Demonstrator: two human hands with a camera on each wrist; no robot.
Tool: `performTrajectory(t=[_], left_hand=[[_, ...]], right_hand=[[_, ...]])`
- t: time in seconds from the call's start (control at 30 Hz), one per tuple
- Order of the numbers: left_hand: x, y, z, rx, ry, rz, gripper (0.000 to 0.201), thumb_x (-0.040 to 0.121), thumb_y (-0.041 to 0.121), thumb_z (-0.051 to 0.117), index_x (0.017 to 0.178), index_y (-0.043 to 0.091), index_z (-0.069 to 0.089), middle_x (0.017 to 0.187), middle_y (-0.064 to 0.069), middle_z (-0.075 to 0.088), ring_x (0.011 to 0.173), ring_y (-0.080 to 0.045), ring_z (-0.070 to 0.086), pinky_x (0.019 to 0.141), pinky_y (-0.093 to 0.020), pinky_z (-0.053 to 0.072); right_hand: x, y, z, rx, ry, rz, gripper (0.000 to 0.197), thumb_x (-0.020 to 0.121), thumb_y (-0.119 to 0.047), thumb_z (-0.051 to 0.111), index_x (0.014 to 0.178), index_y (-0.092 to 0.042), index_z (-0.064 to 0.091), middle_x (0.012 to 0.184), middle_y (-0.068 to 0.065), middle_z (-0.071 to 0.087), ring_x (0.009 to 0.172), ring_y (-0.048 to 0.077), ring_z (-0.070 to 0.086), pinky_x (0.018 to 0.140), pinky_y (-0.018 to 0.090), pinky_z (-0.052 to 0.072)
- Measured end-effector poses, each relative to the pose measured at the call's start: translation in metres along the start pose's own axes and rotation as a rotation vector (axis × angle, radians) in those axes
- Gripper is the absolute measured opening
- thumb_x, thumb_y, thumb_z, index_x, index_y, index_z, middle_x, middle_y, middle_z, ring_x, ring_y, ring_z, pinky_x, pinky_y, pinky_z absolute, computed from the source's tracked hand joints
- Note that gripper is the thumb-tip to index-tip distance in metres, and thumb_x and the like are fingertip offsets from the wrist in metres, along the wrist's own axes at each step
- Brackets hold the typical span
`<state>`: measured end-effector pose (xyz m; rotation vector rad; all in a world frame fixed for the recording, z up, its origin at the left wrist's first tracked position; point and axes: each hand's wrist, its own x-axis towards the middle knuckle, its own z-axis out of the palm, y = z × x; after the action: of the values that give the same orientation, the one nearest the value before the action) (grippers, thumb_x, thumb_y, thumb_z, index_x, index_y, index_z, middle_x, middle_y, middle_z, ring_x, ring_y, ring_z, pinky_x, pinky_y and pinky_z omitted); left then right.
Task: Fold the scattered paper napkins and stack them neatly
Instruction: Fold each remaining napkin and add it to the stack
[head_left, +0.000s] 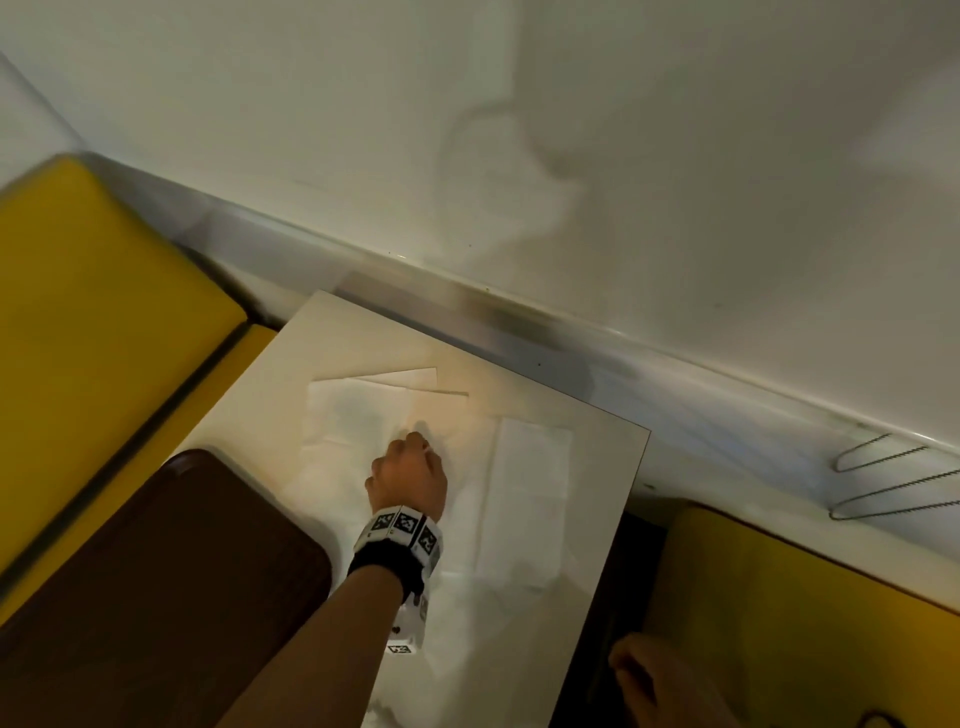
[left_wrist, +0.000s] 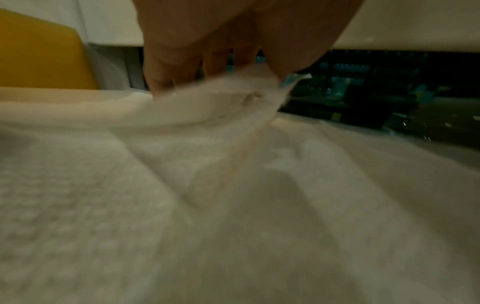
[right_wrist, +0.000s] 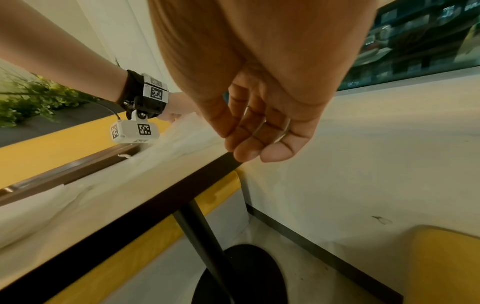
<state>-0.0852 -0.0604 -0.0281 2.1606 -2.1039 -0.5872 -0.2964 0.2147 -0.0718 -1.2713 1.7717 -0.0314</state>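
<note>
Several white paper napkins lie on the pale table (head_left: 322, 332). My left hand (head_left: 415, 444) is over the middle of the table and grips a raised edge of a large, rumpled napkin (head_left: 363, 499). In the left wrist view the fingertips (left_wrist: 161, 82) pinch that napkin's (left_wrist: 182, 205) bunched edge. A folded napkin (head_left: 530, 493) lies flat to the right of it. More flat napkins (head_left: 358, 410) overlap at the back. My right hand (head_left: 649, 675) hangs beside the table's right edge; its fingers (right_wrist: 257, 148) are loosely curled and hold nothing.
A dark brown rounded tray or seat back (head_left: 156, 597) sits at the table's left. Yellow benches (head_left: 93, 312) (head_left: 805, 623) flank the table. A white wall with a ledge (head_left: 571, 322) runs behind. Bent metal wire (head_left: 893, 467) lies at the right. Below, a black pedestal (right_wrist: 202, 236).
</note>
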Motion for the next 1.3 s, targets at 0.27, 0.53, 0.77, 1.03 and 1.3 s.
performTrajectory(t=[0.27,0.53,0.77,1.03,1.3], left_hand=[[-0.061,-0.023,-0.141,-0.831,0.217,0.166,0.025,0.097,0.022,0.052,0.075,0.015,0.062,0.068,0.003,0.058,0.067,-0.013,0.052,0.067,-0.026,0.043],[-0.159,-0.097,-0.229,-1.465,0.337,-0.111,0.025,0.098,0.014,0.049,0.112,0.003,0.065,0.107,-0.014,0.072,0.095,-0.028,0.069,0.080,-0.039,0.057],[-0.206,-0.145,-0.218,-1.390,0.434,-0.187,0.015,0.094,0.008,0.052,0.091,0.007,0.066,0.092,-0.015,0.071,0.083,-0.029,0.066,0.074,-0.041,0.054],[-0.224,-0.116,-0.207,-1.015,0.432,0.059,0.011,0.091,0.014,0.062,0.088,0.021,0.070,0.082,-0.006,0.071,0.073,-0.020,0.066,0.067,-0.030,0.051],[-0.245,-0.068,-0.177,-0.744,0.333,0.169,0.047,0.094,0.056,0.027,0.127,0.037,0.055,0.119,0.026,0.056,0.112,0.005,0.050,0.087,-0.014,0.041]], right_hand=[[0.012,-0.144,-0.072,0.396,0.279,-0.292,0.020,0.091,-0.024,0.061,0.102,-0.039,0.054,0.099,-0.016,0.062,0.091,-0.005,0.059,0.076,0.018,0.051],[0.006,-0.292,-0.104,1.158,-0.351,-0.480,0.079,0.067,-0.044,0.079,0.135,-0.015,0.048,0.131,0.011,0.060,0.121,0.030,0.057,0.103,0.051,0.044],[-0.028,-0.313,-0.072,0.914,-0.182,-0.517,0.025,0.091,-0.007,0.055,0.111,-0.016,0.067,0.109,0.003,0.070,0.108,0.034,0.061,0.089,0.052,0.055],[-0.068,-0.324,-0.056,0.858,-0.049,-0.519,0.045,0.079,-0.028,0.064,0.104,0.008,0.054,0.102,0.025,0.062,0.098,0.050,0.056,0.082,0.069,0.047],[-0.075,-0.308,-0.037,1.162,-0.138,-0.417,0.025,0.091,-0.020,0.048,0.106,-0.012,0.068,0.102,0.018,0.070,0.088,0.033,0.067,0.071,0.040,0.058]])
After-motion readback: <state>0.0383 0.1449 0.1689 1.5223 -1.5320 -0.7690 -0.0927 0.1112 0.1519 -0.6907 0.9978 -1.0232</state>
